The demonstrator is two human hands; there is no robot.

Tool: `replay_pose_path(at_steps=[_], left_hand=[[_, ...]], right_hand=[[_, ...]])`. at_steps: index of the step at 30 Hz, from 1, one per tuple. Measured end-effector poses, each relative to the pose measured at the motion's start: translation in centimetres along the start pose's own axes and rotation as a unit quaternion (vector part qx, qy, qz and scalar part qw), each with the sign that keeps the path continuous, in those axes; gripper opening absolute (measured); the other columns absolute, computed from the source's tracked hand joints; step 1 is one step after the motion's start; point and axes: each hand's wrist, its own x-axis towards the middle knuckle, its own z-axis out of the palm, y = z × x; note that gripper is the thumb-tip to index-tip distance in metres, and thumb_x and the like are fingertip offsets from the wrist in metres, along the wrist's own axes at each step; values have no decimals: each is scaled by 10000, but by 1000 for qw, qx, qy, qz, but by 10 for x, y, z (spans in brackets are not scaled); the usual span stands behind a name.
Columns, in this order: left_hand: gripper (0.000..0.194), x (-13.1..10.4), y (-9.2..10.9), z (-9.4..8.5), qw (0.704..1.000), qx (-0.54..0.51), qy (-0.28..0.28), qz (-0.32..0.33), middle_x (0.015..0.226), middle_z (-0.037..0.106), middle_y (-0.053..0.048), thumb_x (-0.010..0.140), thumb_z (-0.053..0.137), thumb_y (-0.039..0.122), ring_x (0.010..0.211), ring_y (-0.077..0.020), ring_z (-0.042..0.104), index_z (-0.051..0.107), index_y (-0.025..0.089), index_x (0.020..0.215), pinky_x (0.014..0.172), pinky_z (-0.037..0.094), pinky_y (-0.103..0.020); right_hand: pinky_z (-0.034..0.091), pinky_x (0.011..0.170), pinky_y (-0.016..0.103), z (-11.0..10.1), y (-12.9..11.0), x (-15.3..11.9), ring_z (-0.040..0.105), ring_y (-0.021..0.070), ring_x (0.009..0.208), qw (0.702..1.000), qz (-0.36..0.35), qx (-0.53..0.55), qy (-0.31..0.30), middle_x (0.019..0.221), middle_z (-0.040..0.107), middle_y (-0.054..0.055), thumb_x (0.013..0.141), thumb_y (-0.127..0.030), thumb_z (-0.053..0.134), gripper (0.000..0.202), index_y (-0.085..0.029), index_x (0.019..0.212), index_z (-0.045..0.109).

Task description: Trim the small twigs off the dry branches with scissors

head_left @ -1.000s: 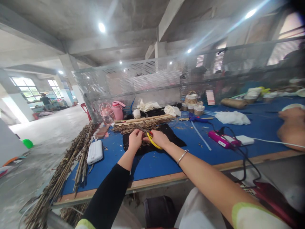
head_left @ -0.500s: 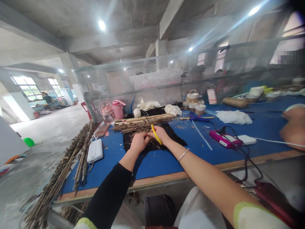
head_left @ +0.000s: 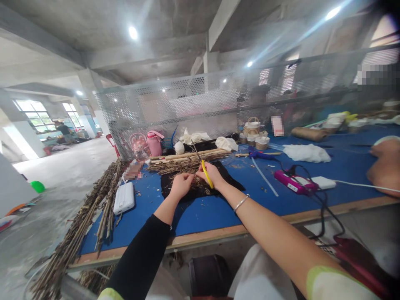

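Observation:
My right hand (head_left: 212,175) is closed around a pair of yellow-handled scissors (head_left: 207,174), whose thin dark blades point up and away from me. Its fingertips are also pinched together low over a black cloth (head_left: 229,177). Close by on the left, my left hand (head_left: 181,185) is closed in a pinch; anything between its fingertips is too small to make out. Small brown plant scraps (head_left: 197,182) lie on the cloth under and between both hands. Just behind it is a bundle of dry brown stalks (head_left: 168,166).
Long dry stalks (head_left: 90,208) overhang the table's left edge beside a white power bank (head_left: 124,198). At right on the blue table (head_left: 215,212) are a magenta device (head_left: 292,182) with cables, a blue glue gun (head_left: 261,155) and white cloth (head_left: 306,153). A perforated metal screen (head_left: 187,108) stands behind.
My hands have moved slightly apart, showing more scraps between them. The scissors have shifted a little to the right and their blades show more clearly.

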Motion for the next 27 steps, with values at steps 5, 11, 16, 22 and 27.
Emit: replay_pose_path(at_steps=[5, 11, 16, 22, 27], left_hand=[[320, 0, -3, 4, 999, -50, -7, -14, 496, 547, 2, 725, 505, 401, 436, -79, 424, 668, 130, 676, 444, 326, -196], [293, -2, 1, 5, 992, -105, -40, -63, 542, 560, -6, 712, 514, 386, 413, -69, 402, 650, 128, 682, 378, 310, -184], [252, 1, 0, 5, 988, -134, 4, -72, 536, 554, -9, 707, 526, 349, 418, -69, 425, 636, 128, 654, 395, 340, -180], [276, 11, -8, -3, 963, -208, 154, -70, 637, 609, -37, 726, 512, 356, 472, -80, 472, 646, 120, 772, 419, 357, -176], [306, 10, -5, -5, 964, -190, 184, -40, 643, 616, -39, 741, 492, 379, 467, -84, 473, 647, 122, 801, 431, 355, -183]], right_hand=[[398, 544, 215, 1, -1, 0, 498, 110, 540, 1000, -18, -4, -4, 607, 559, -21, 607, -249, 587, 148, -186, 683, 477], [406, 585, 230, 0, -3, -2, 513, 116, 568, 1000, -21, -3, -14, 621, 576, -17, 622, -279, 596, 171, -186, 702, 477], [385, 566, 230, 2, -2, -3, 521, 129, 598, 999, 2, -42, -34, 658, 577, -1, 689, -445, 577, 280, -182, 725, 488], [370, 597, 245, 3, -1, -8, 563, 184, 709, 981, 35, -179, -68, 787, 604, 64, 655, -558, 620, 448, -173, 854, 505], [374, 611, 237, 5, -5, -13, 561, 178, 743, 973, -18, -206, -103, 844, 595, 81, 627, -570, 640, 487, -158, 855, 515]])
